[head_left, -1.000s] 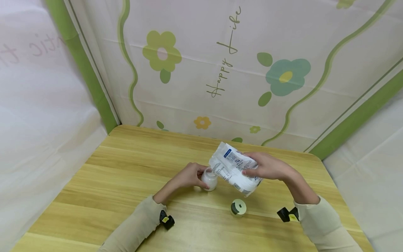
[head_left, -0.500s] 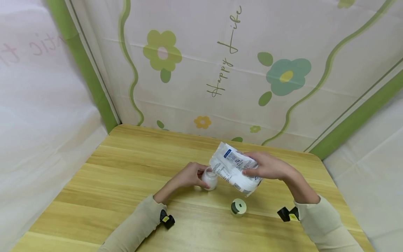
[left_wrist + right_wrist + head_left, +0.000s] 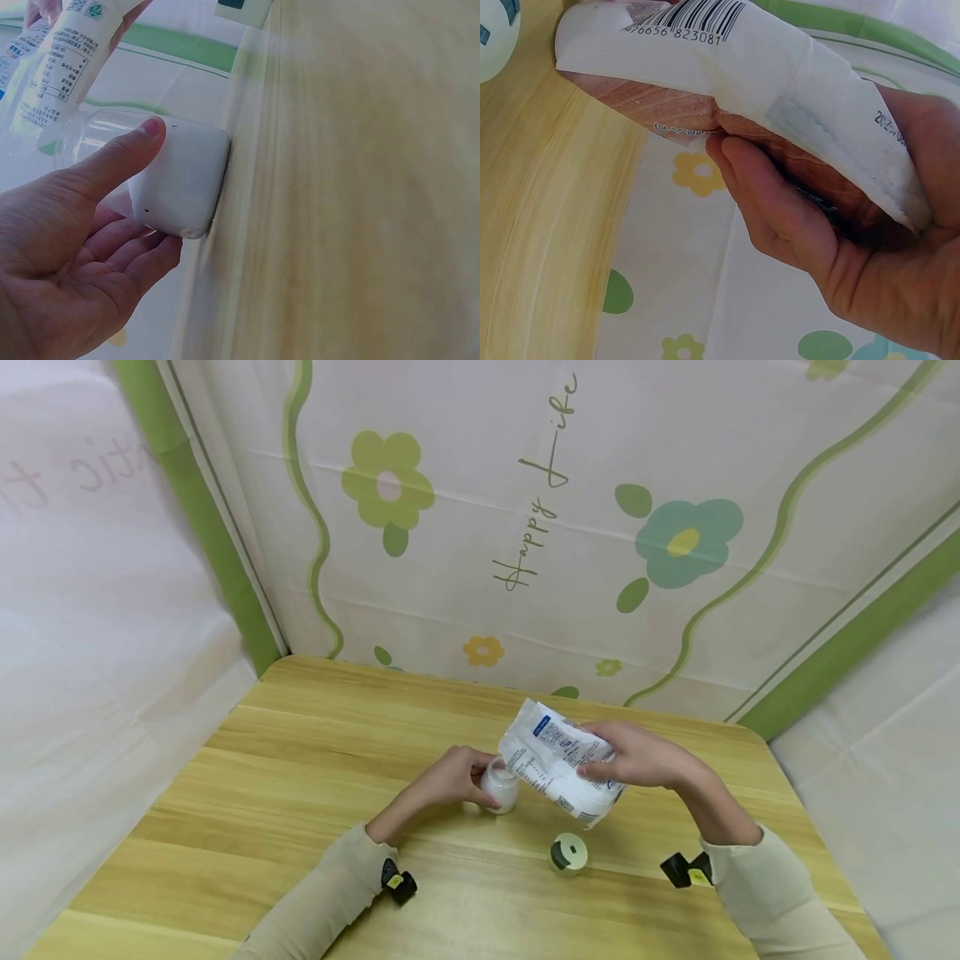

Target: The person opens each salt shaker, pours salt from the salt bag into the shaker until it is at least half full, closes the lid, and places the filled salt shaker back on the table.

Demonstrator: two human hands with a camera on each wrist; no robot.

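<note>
White printed packet (image 3: 555, 772), tilted — gripped by right hand (image 3: 637, 756), corner at mouth of clear, rounded, white-filled jar (image 3: 502, 791) — pinched by left hand (image 3: 452, 777), on yellow wooden table (image 3: 300, 777).

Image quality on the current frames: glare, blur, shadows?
Head: soft glare on the wood-grain tabletop, lower middle; fine print on the white packet too small to read. Left wrist: hazy, tabletop grain soft, transparent jar outline clear. Right wrist: barcode digits legible, dark shadow between packet and right hand.
</note>
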